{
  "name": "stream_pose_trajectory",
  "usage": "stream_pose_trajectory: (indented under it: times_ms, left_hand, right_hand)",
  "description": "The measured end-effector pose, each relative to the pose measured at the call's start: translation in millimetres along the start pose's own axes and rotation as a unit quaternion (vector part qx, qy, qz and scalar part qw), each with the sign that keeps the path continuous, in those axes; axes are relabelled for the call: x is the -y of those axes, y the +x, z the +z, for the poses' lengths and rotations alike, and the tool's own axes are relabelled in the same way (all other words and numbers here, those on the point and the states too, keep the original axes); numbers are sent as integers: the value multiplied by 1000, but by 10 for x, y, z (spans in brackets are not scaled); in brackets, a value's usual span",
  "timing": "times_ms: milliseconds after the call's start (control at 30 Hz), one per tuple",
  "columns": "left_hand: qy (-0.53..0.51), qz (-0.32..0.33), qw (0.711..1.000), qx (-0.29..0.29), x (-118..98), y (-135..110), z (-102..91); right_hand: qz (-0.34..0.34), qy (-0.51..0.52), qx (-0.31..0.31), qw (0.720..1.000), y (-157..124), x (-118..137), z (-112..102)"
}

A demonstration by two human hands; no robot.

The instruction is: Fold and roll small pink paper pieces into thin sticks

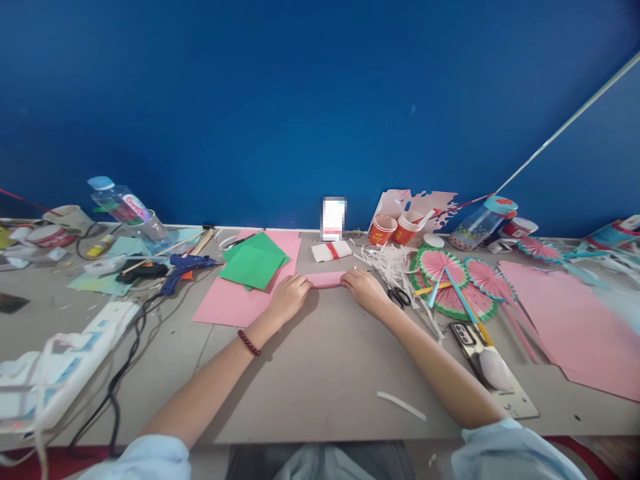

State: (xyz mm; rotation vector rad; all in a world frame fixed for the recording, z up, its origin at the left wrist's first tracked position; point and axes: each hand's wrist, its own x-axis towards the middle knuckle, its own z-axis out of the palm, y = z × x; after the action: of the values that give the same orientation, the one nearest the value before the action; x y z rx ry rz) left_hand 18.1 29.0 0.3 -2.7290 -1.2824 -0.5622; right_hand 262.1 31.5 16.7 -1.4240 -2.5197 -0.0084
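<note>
A narrow folded strip of pink paper (326, 279) lies on the grey table (320, 373) straight ahead. My left hand (289, 297) is closed on the strip's left end, fingers curled down over it. My right hand (367, 291) presses and grips the right end, fingers bent. A dark bead bracelet (249, 343) sits on my left wrist. Both forearms reach forward from light blue sleeves.
Pink sheets (235, 300) and green sheets (253, 265) lie left of my hands, with a blue glue gun (184, 268) and a power strip (75, 353). On the right lie scissors (399, 296), watermelon paper fans (457, 283), a phone (481, 357), red cups (395, 229) and large pink paper (575, 327).
</note>
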Motion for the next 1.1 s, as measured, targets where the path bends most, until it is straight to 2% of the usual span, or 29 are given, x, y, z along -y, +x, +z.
stream_pose_trajectory:
  times_ms: [433, 633, 833, 1100]
  left_hand:
    - [-103, -13, 994, -39, 77, -4, 17]
    - [-116, 6, 993, -20, 140, 13, -24]
    - [-175, 18, 984, 14, 229, 15, -100]
    - [-174, 33, 984, 31, 253, 2, -176]
  right_hand:
    - [-14, 132, 62, 989, -18, -124, -188]
    - [-10, 169, 38, 985, -3, -112, -162]
    - [6, 171, 1, 985, 4, -113, -62]
    - [14, 180, -27, 983, 1, -146, -6]
